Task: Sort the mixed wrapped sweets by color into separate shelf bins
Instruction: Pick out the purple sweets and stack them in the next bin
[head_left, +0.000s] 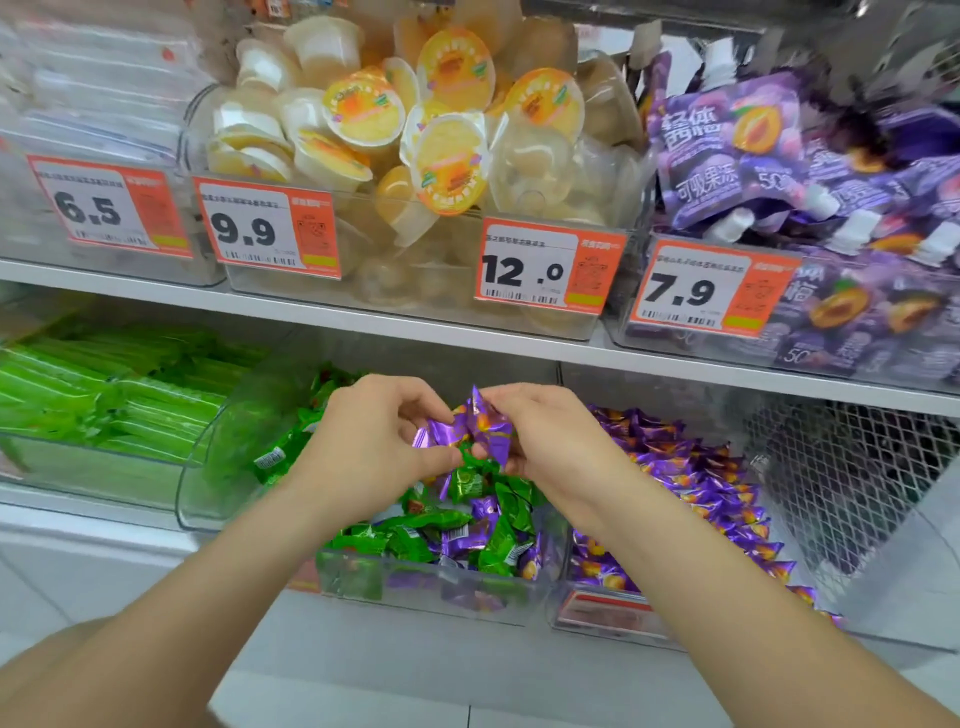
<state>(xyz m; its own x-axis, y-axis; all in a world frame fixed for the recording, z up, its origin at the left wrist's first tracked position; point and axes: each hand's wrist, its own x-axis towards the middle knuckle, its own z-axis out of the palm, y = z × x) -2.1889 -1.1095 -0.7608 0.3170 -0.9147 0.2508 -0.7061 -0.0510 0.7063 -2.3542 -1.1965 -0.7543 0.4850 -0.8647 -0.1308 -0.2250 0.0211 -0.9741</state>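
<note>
fingers of your left hand (374, 431) and right hand (540, 436) pinch purple sweets (480, 423) | risk: overstuffed grip, a few could slip back into the mixed bin (415, 587)

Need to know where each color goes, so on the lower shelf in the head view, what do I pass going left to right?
Bin of green stick packs → clear bin of green sweets → mixed bin of green and purple sweets → bin of purple sweets → wire mesh basket.
</note>
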